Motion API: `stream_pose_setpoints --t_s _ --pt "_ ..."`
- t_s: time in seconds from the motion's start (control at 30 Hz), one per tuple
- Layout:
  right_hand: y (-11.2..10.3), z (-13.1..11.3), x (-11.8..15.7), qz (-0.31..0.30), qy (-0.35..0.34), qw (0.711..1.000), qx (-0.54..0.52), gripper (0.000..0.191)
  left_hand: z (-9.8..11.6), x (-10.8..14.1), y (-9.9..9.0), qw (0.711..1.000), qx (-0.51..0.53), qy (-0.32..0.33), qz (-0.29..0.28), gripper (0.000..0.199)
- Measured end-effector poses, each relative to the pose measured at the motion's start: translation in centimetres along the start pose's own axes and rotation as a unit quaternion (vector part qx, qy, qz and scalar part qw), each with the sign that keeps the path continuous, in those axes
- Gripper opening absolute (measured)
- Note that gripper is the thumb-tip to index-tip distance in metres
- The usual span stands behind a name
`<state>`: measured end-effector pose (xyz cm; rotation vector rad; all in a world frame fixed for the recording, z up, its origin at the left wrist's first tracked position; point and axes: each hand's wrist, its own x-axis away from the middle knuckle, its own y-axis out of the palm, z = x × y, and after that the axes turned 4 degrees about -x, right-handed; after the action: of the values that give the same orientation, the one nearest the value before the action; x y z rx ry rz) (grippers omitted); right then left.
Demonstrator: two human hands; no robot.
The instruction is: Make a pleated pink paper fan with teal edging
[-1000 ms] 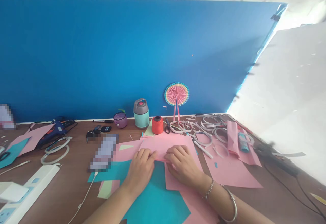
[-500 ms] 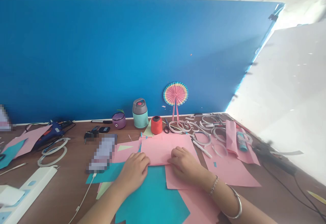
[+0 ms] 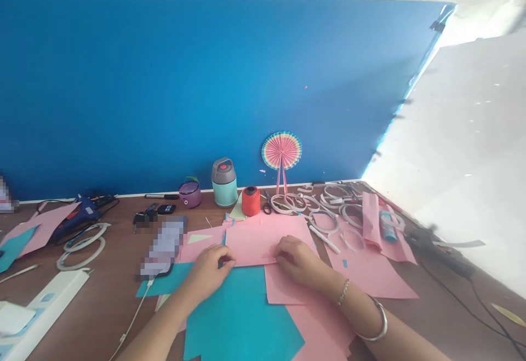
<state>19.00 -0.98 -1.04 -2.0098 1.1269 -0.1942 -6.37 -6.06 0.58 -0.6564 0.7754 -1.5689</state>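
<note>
A sheet of pink paper [image 3: 251,243] lies in front of me, its near edge straight and resting over a teal sheet [image 3: 242,311]. My left hand [image 3: 211,270] is at the paper's near left corner, thumb and fingers curled together on the edge. At the right end of the same edge, my right hand [image 3: 299,262] has its fingers bent and closed on the paper; its thumb is mostly hidden. More pink paper [image 3: 283,290] is under my right hand and forearm.
Behind the papers stand a red thread spool [image 3: 251,202], a teal flask [image 3: 224,185], a purple pot [image 3: 189,194] and a round paper fan [image 3: 281,150]. Scissors [image 3: 267,207] and tape rolls [image 3: 296,202] lie nearby. Left are a phone [image 3: 164,246] and power strip [image 3: 45,311].
My left hand has shifted slightly left along the paper's near edge, its thumb now showing. My right hand stays nearly in place. The view has drifted slightly.
</note>
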Motion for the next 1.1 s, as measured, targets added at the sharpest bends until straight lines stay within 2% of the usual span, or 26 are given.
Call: stream_pose_setpoints --t_s 0.13,0.33,0.53,0.8,1.0,1.1 --pt "0.2 0.2 0.0 0.006 0.014 1.000 -0.001 0.022 -0.4 -0.3 0.4 1.000 0.007 0.001 0.007 0.018" --pt "0.4 0.4 -0.1 0.012 0.030 0.999 0.002 0.022 -0.9 -0.7 1.2 0.999 -0.012 0.010 0.049 0.016" --pt "0.5 0.5 -0.3 0.011 0.059 0.998 -0.002 0.021 -1.5 -0.9 1.8 0.997 -0.028 -0.012 0.065 0.011" --pt "0.8 0.5 -0.3 0.018 0.086 0.996 -0.005 0.017 -1.6 -1.3 2.1 0.997 -0.047 -0.011 0.064 0.011" --pt "0.7 0.1 -0.4 0.012 0.046 0.998 0.040 0.017 -1.0 -1.0 1.8 0.995 -0.067 0.011 0.069 0.017" --pt "0.8 -0.2 -0.3 0.005 -0.027 0.994 0.102 0.030 -0.3 -0.6 1.6 0.989 -0.107 0.075 0.067 0.037"
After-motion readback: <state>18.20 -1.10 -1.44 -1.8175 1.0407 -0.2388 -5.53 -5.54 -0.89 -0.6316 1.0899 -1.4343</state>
